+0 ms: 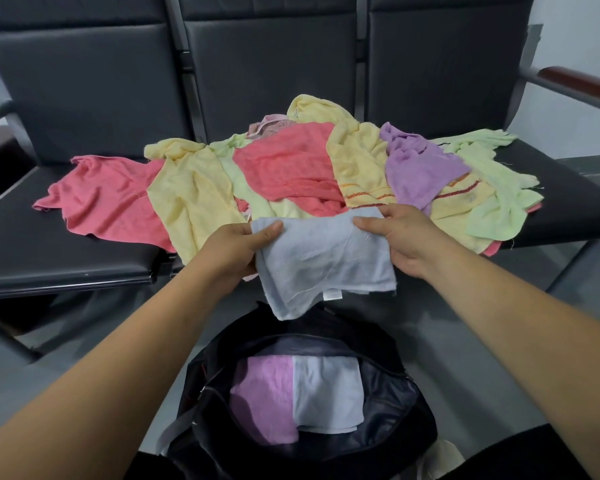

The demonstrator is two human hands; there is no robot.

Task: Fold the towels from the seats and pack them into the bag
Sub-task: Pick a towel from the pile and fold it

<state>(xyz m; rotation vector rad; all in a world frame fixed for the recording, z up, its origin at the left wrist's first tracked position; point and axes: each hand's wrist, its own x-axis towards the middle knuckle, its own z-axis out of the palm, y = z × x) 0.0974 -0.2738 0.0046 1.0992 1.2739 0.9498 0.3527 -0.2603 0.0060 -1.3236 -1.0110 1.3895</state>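
Left hand: I see my left hand [236, 247] reaching forward on a bare forearm, thumb on top of the cloth, fingers tucked beneath, pinching its upper left corner.
Right hand: my right hand [402, 240] mirrors it, thumb laid across the upper right edge, the other fingers curled behind the cloth.
Held towel: a light blue towel [323, 261], thin and creased, stretched between both hands; a small white label [331, 294] shows at the lower edge and the lower left corner droops.
Where it is: in the air at the front edge of the seats [66, 251], just above the open bag [406, 410].
Count on the seats: by visible patches I make out two coral towels [108, 199], three yellow towels [194, 202], one purple towel [420, 168], two pale green towels [492, 181] and one patterned pink cloth [271, 124]; they overlap, so I cannot be sure of the tally.
Count in the bag: two, a folded lilac towel [264, 400] and a folded blue towel [326, 393], side by side and touching.
Seat count: three black padded ones in a row.
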